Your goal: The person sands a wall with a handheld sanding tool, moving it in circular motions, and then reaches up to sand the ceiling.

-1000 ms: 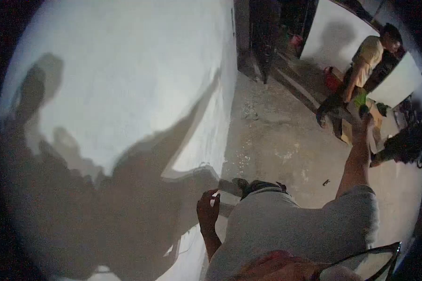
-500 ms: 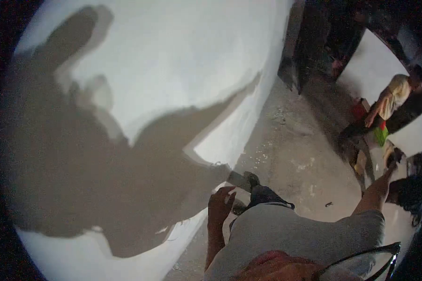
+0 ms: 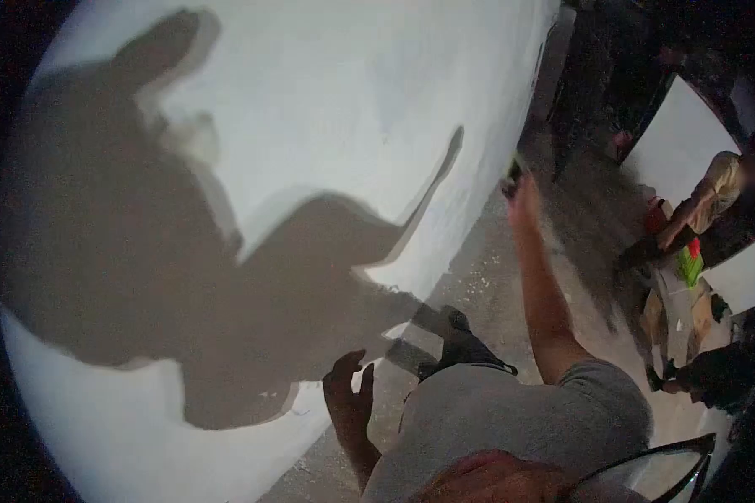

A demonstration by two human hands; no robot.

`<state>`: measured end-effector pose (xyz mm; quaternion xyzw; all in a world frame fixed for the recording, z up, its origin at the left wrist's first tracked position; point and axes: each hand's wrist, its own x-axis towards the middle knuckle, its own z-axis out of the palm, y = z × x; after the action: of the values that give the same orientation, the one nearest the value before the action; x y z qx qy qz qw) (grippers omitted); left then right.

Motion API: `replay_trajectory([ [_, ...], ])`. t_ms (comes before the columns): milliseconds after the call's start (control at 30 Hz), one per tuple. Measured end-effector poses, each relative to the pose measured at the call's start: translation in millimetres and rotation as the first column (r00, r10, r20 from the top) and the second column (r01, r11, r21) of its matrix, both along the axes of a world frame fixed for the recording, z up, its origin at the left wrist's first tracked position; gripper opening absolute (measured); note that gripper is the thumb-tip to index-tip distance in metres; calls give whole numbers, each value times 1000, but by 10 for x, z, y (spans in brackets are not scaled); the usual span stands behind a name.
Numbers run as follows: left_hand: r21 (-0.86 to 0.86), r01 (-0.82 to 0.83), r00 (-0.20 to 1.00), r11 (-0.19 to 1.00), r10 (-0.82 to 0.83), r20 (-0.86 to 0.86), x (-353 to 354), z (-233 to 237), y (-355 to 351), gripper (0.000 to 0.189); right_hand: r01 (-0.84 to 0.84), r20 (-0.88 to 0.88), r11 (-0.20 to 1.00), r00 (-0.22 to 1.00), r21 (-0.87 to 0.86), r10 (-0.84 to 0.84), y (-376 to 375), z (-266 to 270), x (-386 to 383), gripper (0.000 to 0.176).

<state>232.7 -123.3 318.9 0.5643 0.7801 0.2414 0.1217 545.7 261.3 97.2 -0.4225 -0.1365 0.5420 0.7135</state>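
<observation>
A large white wall [image 3: 310,92] fills the left side, with my dark shadow [image 3: 143,251] across it. My left hand [image 3: 349,396] hangs low in front of the wall, holding nothing, its fingers loosely bent and apart. Stretched out far ahead, my right hand [image 3: 523,201] is beside the wall's edge, closed around a small dark thing with a yellow-green part [image 3: 512,178]. Blur and distance hide what kind of thing it is, and whether it touches the wall cannot be told.
Light crumbs [image 3: 478,281] lie on the dusty grey floor [image 3: 486,243] along the wall's foot. To the right stands another person [image 3: 715,197] in a pale shirt, near a white panel [image 3: 688,134] and a bright green item [image 3: 690,267]. A dark-clothed person [image 3: 717,377] is lower right.
My right arm has swung from the far right over towards the wall, reaching forward. The left hand has shifted left and slightly down. My shadow's arm now shows thin and raised.
</observation>
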Motion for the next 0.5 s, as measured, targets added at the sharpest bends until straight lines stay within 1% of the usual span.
replay_trajectory([
  [33,33,-26,1000,999,26,-3,66,135,-53,30,-11,84,997,996,74,5,111,257,-97,44],
  [67,101,-33,998,994,38,-48,125,241,-123,30,-28,168,989,986,145,4,203,497,-179,42],
  [100,102,-32,998,994,37,-50,155,284,-195,30,-10,216,971,975,237,-43,230,887,-297,42],
  [133,208,-52,998,977,59,-29,173,311,-269,30,4,259,945,961,328,-94,236,1272,-410,42],
  [167,311,-73,997,948,79,-6,198,348,-317,29,-23,360,947,928,322,-100,259,1488,-489,43],
  [200,321,-151,986,935,166,-21,266,414,-339,25,-18,392,914,907,406,-156,251,1670,-596,43],
  [233,322,-149,986,935,165,-23,260,411,-366,25,-18,418,874,883,486,-214,235,1810,-703,43],
  [300,376,-195,974,906,225,-38,206,361,-441,24,-49,485,876,847,479,-218,181,1975,-865,48],
  [333,367,-276,960,889,274,58,198,305,-457,22,-37,463,889,863,456,-201,128,2054,-966,49],
  [367,368,-274,960,889,273,56,202,308,-463,22,-51,469,886,861,461,-194,77,2102,-1012,49],
  [433,328,-202,974,923,225,-32,203,318,-473,21,-41,470,865,852,500,-232,63,2058,-1108,48],
  [500,324,-197,974,925,224,-46,207,295,-490,20,-45,493,868,837,495,-238,76,2035,-1096,47],
])
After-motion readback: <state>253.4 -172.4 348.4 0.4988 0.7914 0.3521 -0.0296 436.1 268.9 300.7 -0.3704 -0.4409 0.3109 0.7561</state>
